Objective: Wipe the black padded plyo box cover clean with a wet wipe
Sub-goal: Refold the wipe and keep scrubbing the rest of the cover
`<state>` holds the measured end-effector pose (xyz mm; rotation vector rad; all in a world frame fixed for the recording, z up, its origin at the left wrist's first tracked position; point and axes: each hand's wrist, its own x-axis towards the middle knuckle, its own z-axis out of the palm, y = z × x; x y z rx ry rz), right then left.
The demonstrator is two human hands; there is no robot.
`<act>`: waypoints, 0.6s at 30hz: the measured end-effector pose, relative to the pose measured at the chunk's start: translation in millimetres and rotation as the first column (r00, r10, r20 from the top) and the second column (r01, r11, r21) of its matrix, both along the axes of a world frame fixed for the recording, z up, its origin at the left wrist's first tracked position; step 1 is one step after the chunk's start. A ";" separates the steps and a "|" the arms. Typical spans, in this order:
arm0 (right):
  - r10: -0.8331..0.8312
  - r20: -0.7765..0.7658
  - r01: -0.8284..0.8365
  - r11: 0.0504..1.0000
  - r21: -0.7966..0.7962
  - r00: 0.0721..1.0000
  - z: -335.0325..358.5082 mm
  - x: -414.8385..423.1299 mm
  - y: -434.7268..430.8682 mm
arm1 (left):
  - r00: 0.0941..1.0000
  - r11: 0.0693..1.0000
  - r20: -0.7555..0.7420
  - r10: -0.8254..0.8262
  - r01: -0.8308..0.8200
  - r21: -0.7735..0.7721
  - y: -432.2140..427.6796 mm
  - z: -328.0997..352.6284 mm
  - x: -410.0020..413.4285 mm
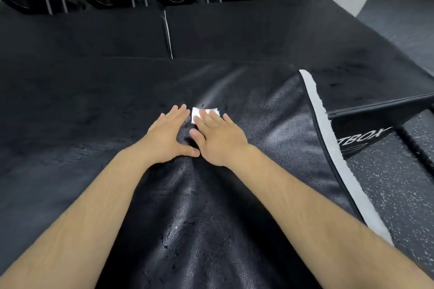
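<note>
Fingers (pixel 216 119) of your right hand (pixel 219 141) lie straight and flat on the wet wipe (pixel 195 115), pressing it to the black cover (pixel 270 138); the wipe peeks out past their tips, long side running left to right; your left hand (pixel 168 135) rests flat alongside, fingers straight, holding nothing; the duller surface lies ahead and left, so push that way, I'd judge.

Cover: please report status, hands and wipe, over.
Left hand flat on cover. Right hand flat, pressing wipe on cover. Cover creased between hands; no obstacle seen.
</note>
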<state>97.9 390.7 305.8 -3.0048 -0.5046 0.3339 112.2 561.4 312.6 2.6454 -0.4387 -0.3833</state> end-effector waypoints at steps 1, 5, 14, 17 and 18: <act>-0.003 0.006 0.002 1.000 0.015 1.000 0.0 -3.4 5.0 | 1.000 1.000 0.011 -0.006 0.006 -0.001 1.0 -0.6 -0.7; 0.034 -0.003 -0.034 0.998 0.048 0.999 -1.6 -37.4 9.2 | 0.999 0.999 0.024 -0.022 0.022 0.034 -0.9 -0.3 0.4; -0.106 0.007 0.106 0.994 -0.026 0.994 -2.0 16.1 19.4 | 1.000 1.000 0.027 -0.011 0.012 -0.016 2.9 -6.3 2.0; -0.040 0.035 0.041 0.999 -0.017 0.999 -1.8 -20.9 14.1 | 0.998 1.000 0.051 -0.024 0.023 0.010 5.2 -11.4 5.1; -0.021 0.055 0.022 0.999 -0.033 0.998 -4.5 -24.9 7.3 | 0.999 1.000 0.042 -0.027 0.026 0.005 5.5 -11.6 5.1</act>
